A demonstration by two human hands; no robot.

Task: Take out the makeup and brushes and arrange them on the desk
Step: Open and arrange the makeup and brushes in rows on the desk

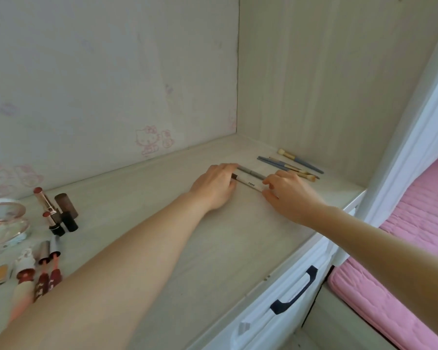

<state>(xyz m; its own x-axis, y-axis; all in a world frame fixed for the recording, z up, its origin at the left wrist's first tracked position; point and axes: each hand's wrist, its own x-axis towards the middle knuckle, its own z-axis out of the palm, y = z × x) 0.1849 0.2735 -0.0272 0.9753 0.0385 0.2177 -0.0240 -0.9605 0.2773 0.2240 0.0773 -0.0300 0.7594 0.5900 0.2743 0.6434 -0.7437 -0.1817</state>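
Both hands at two slim makeup sticks near the back right of the desk

In the head view, the left hand [216, 186] hid one end of the white pen [249, 183] and of the grey pencil [250, 172] behind it, and the right hand [287, 195] covered the other ends; both hands had curled fingers pinching those ends on the desk [213, 248]. Blue-handled brushes [292, 165] lay just beyond the right hand, near the side wall. Lipsticks [56, 213], a clear compact [4, 223] and lip-gloss tubes [39, 274] sat at the far left, partly cut off by the frame edge and the left forearm
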